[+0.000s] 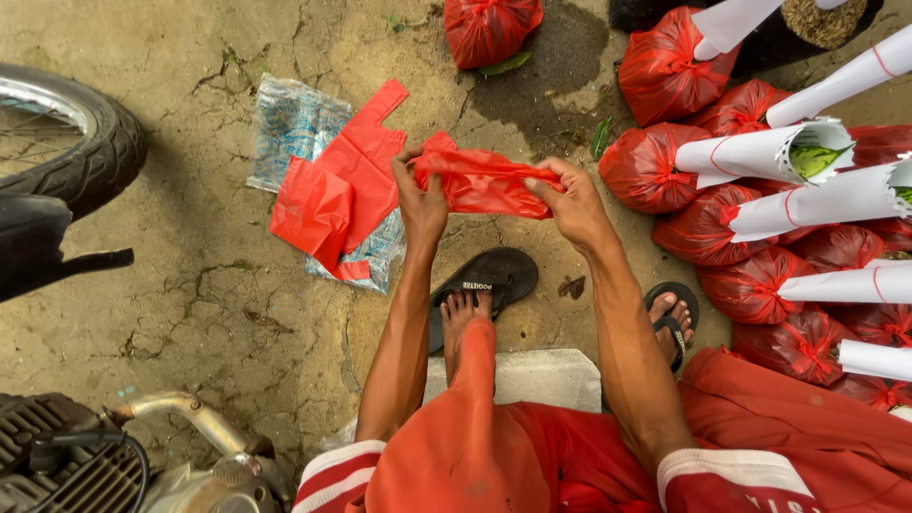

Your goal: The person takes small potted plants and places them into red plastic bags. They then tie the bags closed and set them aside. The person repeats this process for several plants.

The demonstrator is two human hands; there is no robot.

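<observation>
- You are stretching a red plastic bag (483, 182) between both hands, above the cracked ground (218, 285).
- Your left hand (421, 201) is pinching the bag's left end, fingers closed on it.
- Your right hand (573, 204) is gripping its right end.
- More flat red bags (334, 190) are lying just left; filled red bags (655, 166) and white paper cones (760, 152) are crowding the right.

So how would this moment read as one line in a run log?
left hand: grips red plastic bag | right hand: grips its other end | bag: stretched between hands | spare red bags: on ground, left | tied red bags: right
</observation>
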